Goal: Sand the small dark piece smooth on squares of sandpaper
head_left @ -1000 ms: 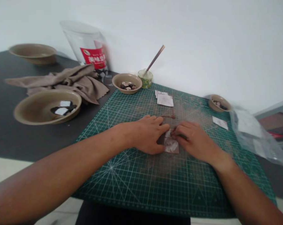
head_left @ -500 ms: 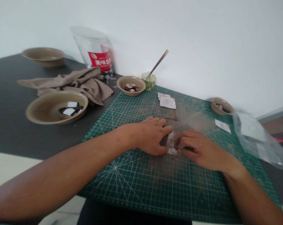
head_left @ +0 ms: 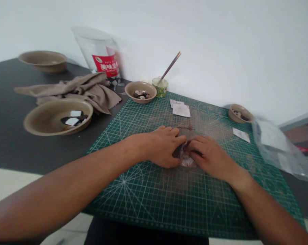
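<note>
A small whitish packet or sheet [head_left: 188,161] lies on the green cutting mat [head_left: 169,214] between my two hands. My left hand [head_left: 166,146] rests on the mat with its fingers spread, thumb and index fingertip at the packet's left edge. From the right, my right hand [head_left: 207,154] reaches over the packet, its fingers pinched together on the upper part; what they hold is hidden. Just beyond the hands is a brown smear [head_left: 189,126]. Farther back lie flat white squares [head_left: 181,110], partly overlapping.
Bowls with dark and pale pieces stand at the back [head_left: 141,92], right [head_left: 240,114] and left [head_left: 59,117]. A green cup [head_left: 160,87] holds sticks. Around them are a cloth [head_left: 84,90], a clear jar [head_left: 100,51], another bowl [head_left: 44,61], a white packet [head_left: 241,134] and a plastic bag [head_left: 281,149].
My right hand has moved left across the packet, closer to my left hand, and covers more of its upper part. My left hand stays nearly in place. The view has shifted slightly.
</note>
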Action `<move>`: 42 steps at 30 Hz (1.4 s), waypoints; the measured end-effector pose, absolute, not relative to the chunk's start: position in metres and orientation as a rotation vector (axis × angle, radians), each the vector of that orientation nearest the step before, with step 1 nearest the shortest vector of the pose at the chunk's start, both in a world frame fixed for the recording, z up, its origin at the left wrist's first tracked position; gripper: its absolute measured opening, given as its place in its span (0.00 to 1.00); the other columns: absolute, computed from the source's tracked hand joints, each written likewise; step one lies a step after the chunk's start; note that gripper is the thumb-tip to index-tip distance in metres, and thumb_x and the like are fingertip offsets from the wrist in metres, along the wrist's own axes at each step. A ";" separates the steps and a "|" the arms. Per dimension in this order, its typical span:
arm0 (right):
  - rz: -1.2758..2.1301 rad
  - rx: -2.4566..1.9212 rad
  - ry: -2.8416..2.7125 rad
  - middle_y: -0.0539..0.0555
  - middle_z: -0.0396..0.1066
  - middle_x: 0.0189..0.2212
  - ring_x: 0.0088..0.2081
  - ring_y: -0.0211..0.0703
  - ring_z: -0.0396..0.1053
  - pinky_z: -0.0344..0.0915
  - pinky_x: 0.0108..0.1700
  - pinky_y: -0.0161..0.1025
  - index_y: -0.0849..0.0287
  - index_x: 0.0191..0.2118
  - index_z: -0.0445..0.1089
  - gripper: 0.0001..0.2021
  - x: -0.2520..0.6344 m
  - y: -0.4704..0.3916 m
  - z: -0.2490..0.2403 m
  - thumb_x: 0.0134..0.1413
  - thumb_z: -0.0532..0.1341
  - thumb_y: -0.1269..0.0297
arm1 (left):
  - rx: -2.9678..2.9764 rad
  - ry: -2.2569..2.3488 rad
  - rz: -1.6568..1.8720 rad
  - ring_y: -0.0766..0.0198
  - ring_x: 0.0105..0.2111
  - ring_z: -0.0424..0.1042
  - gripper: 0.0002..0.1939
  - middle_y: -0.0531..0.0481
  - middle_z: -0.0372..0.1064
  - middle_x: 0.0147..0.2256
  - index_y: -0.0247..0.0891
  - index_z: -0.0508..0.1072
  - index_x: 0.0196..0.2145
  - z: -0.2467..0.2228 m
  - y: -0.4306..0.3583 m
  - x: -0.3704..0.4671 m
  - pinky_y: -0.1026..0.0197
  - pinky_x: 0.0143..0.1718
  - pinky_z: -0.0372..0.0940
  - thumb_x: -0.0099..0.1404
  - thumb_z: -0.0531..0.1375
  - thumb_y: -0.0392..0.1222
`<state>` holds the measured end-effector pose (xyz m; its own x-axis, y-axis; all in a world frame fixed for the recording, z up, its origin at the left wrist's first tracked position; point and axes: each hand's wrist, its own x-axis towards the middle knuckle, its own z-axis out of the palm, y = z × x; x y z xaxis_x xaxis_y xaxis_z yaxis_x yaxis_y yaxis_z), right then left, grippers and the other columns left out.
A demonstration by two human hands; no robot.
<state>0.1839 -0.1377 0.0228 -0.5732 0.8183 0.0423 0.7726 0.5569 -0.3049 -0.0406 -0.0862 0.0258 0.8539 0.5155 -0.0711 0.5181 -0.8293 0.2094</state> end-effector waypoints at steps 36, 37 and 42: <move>0.487 -1.259 -2.667 0.52 0.72 0.35 0.39 0.43 0.68 0.61 0.44 0.41 0.57 0.35 0.72 0.05 0.188 -0.138 0.026 0.63 0.60 0.71 | 2.813 0.807 -0.038 0.45 0.48 0.69 0.27 0.39 0.66 0.50 0.40 0.67 0.52 0.025 -0.086 -0.040 0.44 0.50 0.62 0.63 0.57 0.61; 0.555 -1.194 -2.689 0.51 0.72 0.36 0.40 0.42 0.69 0.61 0.44 0.41 0.57 0.35 0.72 0.05 0.188 -0.139 0.026 0.64 0.60 0.71 | 2.811 0.798 -0.036 0.45 0.48 0.69 0.27 0.39 0.66 0.50 0.40 0.67 0.52 0.025 -0.086 -0.040 0.44 0.50 0.62 0.62 0.56 0.61; 0.419 -1.306 -2.602 0.53 0.73 0.38 0.42 0.45 0.69 0.61 0.47 0.44 0.57 0.38 0.72 0.05 0.185 -0.139 0.025 0.63 0.59 0.72 | 2.809 0.796 -0.033 0.45 0.47 0.69 0.26 0.39 0.66 0.49 0.40 0.68 0.51 0.026 -0.086 -0.040 0.44 0.50 0.62 0.63 0.56 0.60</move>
